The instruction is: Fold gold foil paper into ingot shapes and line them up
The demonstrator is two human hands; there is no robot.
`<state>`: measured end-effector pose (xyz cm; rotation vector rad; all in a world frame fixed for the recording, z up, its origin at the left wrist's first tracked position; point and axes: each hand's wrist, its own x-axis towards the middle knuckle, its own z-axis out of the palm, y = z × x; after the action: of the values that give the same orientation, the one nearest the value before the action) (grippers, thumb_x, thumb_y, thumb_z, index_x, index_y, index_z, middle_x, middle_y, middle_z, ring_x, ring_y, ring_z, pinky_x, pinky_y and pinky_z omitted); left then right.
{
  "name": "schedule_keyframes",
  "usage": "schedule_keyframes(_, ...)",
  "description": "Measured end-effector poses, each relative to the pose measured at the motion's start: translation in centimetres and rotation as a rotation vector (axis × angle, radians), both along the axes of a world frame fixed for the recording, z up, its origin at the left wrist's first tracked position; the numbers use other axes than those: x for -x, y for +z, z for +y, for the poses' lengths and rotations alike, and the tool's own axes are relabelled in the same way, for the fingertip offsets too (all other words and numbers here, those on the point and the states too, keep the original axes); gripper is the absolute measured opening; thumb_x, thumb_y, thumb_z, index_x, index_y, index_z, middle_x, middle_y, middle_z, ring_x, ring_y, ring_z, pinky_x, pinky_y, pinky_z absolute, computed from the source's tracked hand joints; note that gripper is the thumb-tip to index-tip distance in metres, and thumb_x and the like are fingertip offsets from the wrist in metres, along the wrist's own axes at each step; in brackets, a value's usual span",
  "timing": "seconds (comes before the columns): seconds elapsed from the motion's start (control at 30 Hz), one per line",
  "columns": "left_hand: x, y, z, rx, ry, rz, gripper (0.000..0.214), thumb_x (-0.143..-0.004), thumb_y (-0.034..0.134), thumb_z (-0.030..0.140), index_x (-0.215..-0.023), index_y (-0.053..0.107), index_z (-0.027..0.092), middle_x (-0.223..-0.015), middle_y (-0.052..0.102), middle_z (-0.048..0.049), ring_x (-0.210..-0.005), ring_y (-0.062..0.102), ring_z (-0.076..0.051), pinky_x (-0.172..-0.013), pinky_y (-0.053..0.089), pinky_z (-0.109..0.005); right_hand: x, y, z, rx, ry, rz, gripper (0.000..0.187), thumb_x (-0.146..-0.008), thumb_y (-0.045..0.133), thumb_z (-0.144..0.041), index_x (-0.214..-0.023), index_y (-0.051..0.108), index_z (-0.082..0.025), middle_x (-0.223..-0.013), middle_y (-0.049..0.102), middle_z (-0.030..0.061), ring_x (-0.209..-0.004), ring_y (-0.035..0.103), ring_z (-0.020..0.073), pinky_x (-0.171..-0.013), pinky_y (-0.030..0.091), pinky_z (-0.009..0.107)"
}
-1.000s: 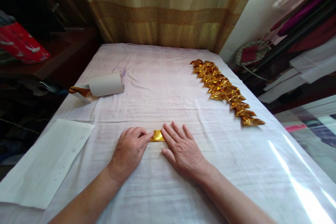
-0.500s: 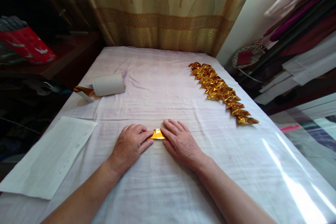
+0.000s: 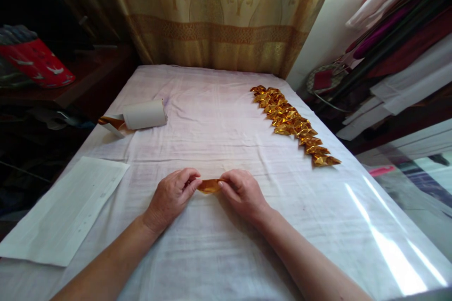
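Note:
A small folded piece of gold foil paper (image 3: 210,186) is stretched between my two hands, just above or on the cloth. My left hand (image 3: 173,194) pinches its left end between thumb and curled fingers. The right end is pinched by my right hand (image 3: 244,195) in the same way, so only the middle of the paper shows. Far right of my hands, several folded gold foil pieces (image 3: 289,115) lie in a slanting, overlapping row.
A white-backed roll of gold foil paper (image 3: 144,114) lies at the back left. Nearer on the left is a white sheet (image 3: 70,211). A cloth-covered surface (image 3: 212,146) bears everything. A curtain (image 3: 212,28) hangs behind; a red patterned container (image 3: 37,63) stands far left.
My fingers have gone from lying flat on the foil paper to pinching its two ends. The paper has turned from a bright flat strip to a darker, tilted shape. The view has shifted slightly.

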<state>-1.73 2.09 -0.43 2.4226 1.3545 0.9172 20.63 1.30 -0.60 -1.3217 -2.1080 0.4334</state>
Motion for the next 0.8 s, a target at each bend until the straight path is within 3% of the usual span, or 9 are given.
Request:
schedule_keyframes(0.1,-0.3,-0.2,0.1,-0.053,0.032,0.112,0.021,-0.100,0.046,0.034,-0.093,0.061,0.020,-0.080,0.068,-0.0008,-0.072,0.063,-0.017,-0.069,0.047,-0.029,0.4,-0.3,0.0,0.051,-0.076,-0.037,0.005,-0.089,0.061,-0.020,-0.086,0.065,-0.022,-0.076,0.071,-0.0011,-0.072,0.062,0.0170,-0.075,0.038,0.032)
schedule_keyframes(0.3,-0.5,-0.2,0.5,-0.126,0.121,0.263,0.013,-0.096,0.052,0.028,-0.090,0.061,0.020,-0.085,0.066,-0.0046,-0.082,0.059,-0.023,-0.075,0.044,-0.035,1.2,-0.6,0.2,-0.046,-0.141,-0.137,0.003,-0.088,0.062,-0.021,-0.091,0.064,-0.021,-0.086,0.070,0.0033,-0.083,0.061,0.0205,-0.077,0.035,0.033)
schedule_keyframes(0.57,-1.3,0.5,-0.6,0.016,0.060,0.291,0.021,-0.092,0.061,0.036,-0.077,0.058,0.021,-0.077,0.062,-0.0015,-0.075,0.055,-0.021,-0.071,0.037,-0.034,1.2,-0.5,0.0,-0.039,-0.153,-0.152,0.002,-0.087,0.064,-0.023,-0.088,0.063,-0.021,-0.096,0.066,0.0042,-0.092,0.058,0.0205,-0.081,0.036,0.034)
schedule_keyframes(0.7,-1.8,1.0,-0.5,0.088,0.093,0.333,0.019,-0.089,0.065,0.036,-0.080,0.059,0.021,-0.082,0.065,-0.0020,-0.077,0.056,-0.021,-0.072,0.036,-0.035,1.2,-0.1,0.2,-0.013,-0.126,-0.202,0.019,-0.083,0.072,-0.038,-0.084,0.063,-0.021,-0.092,0.065,0.0039,-0.090,0.058,0.0214,-0.079,0.035,0.035)
schedule_keyframes(0.8,-1.9,1.3,-0.2,0.146,0.092,0.347,0.019,-0.088,0.067,0.036,-0.078,0.059,0.021,-0.081,0.065,-0.0017,-0.078,0.057,-0.022,-0.072,0.035,-0.035,1.0,0.1,0.7,0.019,-0.119,-0.204,0.019,-0.084,0.073,-0.037,-0.083,0.064,-0.021,-0.088,0.065,0.0028,-0.087,0.059,0.0200,-0.077,0.035,0.034)
